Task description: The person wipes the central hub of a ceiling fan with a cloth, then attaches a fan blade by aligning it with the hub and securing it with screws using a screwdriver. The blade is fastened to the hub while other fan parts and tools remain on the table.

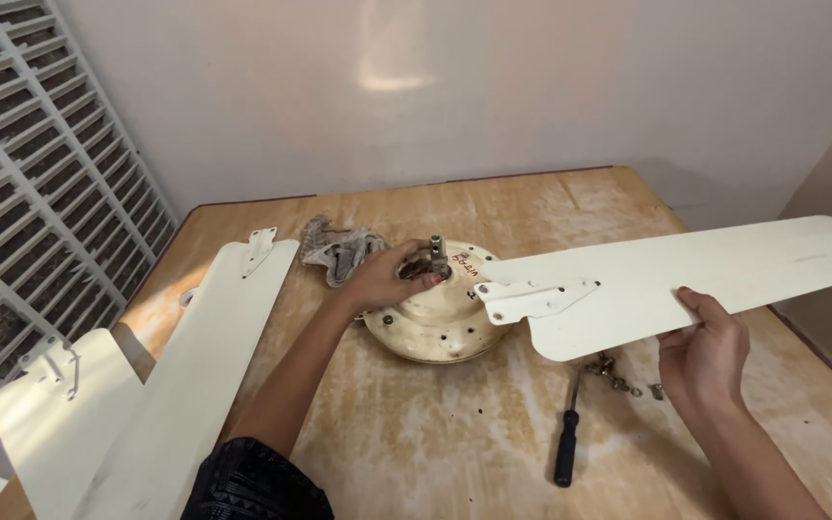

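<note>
A round cream ceiling-fan motor housing [435,323] lies on the wooden table [455,443]. My left hand [392,274] grips the short metal shaft [435,252] at its centre. My right hand [705,351] holds a long cream fan blade [724,270] from below, with the blade's metal bracket [536,299] lying at the housing's right edge. The blade reaches out past the table's right side.
Two more cream blades [214,356] [60,414] lie at the table's left. A crumpled rag [339,248] sits behind the housing. A black-handled screwdriver [567,438] and loose screws [618,374] lie under the held blade. A white grille [40,173] stands left.
</note>
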